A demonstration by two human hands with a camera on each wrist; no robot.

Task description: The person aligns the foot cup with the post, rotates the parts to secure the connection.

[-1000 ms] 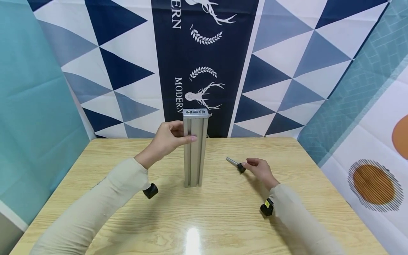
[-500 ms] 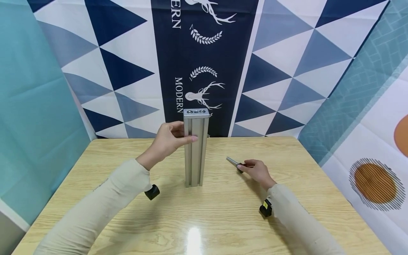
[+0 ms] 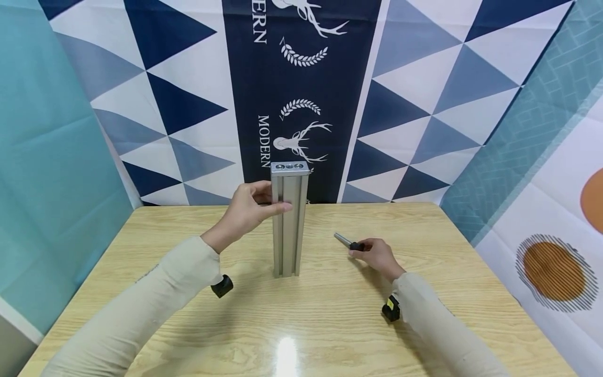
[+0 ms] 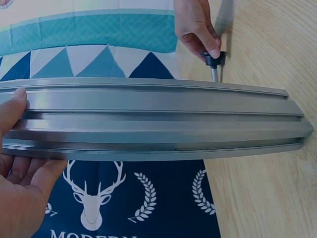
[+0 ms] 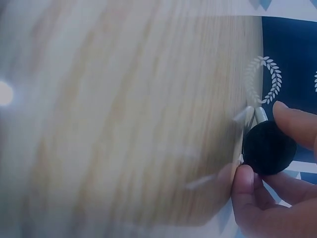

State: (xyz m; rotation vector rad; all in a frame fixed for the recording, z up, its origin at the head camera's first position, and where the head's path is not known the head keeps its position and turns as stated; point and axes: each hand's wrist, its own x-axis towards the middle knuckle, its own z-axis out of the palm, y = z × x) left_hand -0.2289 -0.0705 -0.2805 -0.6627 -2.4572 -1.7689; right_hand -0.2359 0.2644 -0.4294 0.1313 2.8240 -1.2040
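In the head view an aluminium extrusion profile stands upright on the wooden table, with a metal end plate on top that has holes in it. My left hand grips its upper part from the left, thumb across the front face and fingers behind. In the left wrist view the profile's long grooves show. To the right, my right hand pinches the black round head of a knob screw. Its plain metal shaft points away to the upper left, low over the table. The right wrist view shows thumb and fingers around the knob.
The wooden table reaches back to a patterned cloth backdrop. Teal cloth hangs at the left and another patterned cloth at the right. Each wrist carries a small black camera.
My right hand has moved slightly left and its fingers have closed around the screw's black knob. The left hand and the upright profile have stayed in place.
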